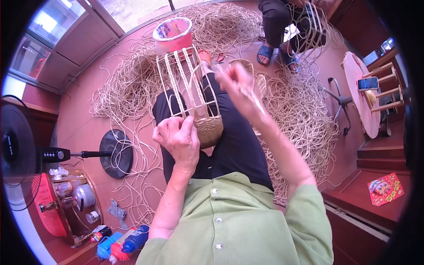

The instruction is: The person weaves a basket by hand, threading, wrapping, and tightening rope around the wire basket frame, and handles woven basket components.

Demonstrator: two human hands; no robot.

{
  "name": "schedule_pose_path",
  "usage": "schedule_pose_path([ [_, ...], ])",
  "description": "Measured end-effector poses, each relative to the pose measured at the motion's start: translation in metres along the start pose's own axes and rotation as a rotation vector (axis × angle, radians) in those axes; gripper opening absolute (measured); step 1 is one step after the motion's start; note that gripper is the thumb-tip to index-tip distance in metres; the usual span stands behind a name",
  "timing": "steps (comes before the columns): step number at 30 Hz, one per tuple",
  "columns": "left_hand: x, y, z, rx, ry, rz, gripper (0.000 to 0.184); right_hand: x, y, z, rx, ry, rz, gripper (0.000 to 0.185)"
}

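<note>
A partly woven basket (209, 129) lies across my lap, its woven end towards me. Its open wire frame (166, 84) has pale cords (179, 79) running lengthwise. My left hand (178, 139) is closed at the woven edge, thumb and fingertips pinched on the basket's frame; whether a cord is also in the pinch cannot be seen. Raised to the right of the frame is my right hand (240, 90), blurred by motion. Its fingers look curled, and a pale strand shows along the palm side towards the wrist.
Loose cord (300, 141) heaps on the floor to the right, with more cord (128, 88) at left. A pink bucket (173, 44) stands beyond the frame. Another person's sandalled foot (265, 54) is at far right. A black fan (20, 152) and a pink round stool (353, 88) flank me.
</note>
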State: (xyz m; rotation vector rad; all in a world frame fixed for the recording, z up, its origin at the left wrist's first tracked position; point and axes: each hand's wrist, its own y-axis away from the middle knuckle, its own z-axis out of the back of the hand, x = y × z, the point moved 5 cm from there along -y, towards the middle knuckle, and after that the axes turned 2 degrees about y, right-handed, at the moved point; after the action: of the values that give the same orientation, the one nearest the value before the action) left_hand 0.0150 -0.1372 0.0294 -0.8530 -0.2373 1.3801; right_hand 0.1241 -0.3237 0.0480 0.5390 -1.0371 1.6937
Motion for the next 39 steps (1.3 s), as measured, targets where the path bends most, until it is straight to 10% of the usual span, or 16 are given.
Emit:
schedule_pose_path([
  [3,-0.004,0.002,-0.001,0.175,-0.066,-0.012,0.022,-0.049,0.056,-0.038,0.185,-0.473,-0.325,0.066],
  [9,0.004,-0.006,-0.008,0.462,-0.004,-0.064,0.020,-0.016,0.062,-0.077,0.536,-1.198,-0.369,0.036],
  [21,-0.015,-0.011,0.018,0.191,0.273,0.034,0.024,-0.026,0.078,-0.074,0.179,-1.301,-0.474,0.042],
  [29,-0.028,-0.016,-0.010,0.046,0.181,-0.020,0.012,-0.016,0.067,-0.046,0.333,-0.754,-0.184,0.076],
  [33,-0.035,-0.001,-0.010,0.227,0.894,0.635,0.009,0.000,0.075,0.002,-0.050,0.097,0.183,0.056],
  [39,-0.065,0.028,0.014,0.769,0.944,0.348,0.058,0.014,0.081,0.029,0.071,0.163,0.444,0.030],
])
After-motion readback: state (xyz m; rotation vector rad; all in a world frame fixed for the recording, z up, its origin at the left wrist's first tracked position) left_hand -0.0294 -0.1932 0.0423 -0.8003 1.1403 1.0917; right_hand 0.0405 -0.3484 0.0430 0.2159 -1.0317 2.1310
